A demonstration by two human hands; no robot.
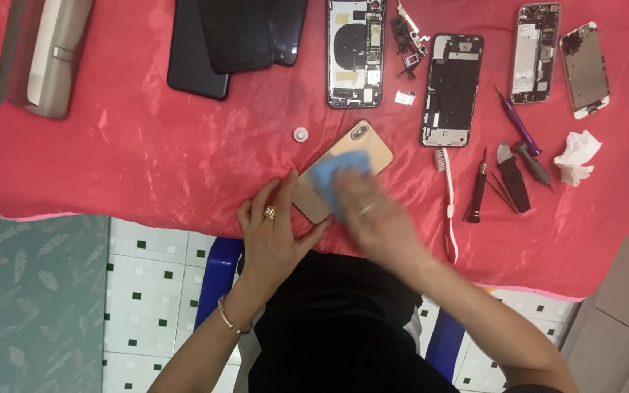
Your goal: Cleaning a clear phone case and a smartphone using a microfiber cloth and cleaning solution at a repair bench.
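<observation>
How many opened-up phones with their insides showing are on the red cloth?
3. One opened phone lies at top centre, a second just right of it, and a third near the top right corner. The dark stack at top left may hide more.

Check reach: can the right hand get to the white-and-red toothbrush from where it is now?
Probably yes. The right hand presses a blue cloth on the gold phone, and the toothbrush lies just to its right on the red cloth with nothing between. It would have to let go of the cloth first.
</observation>
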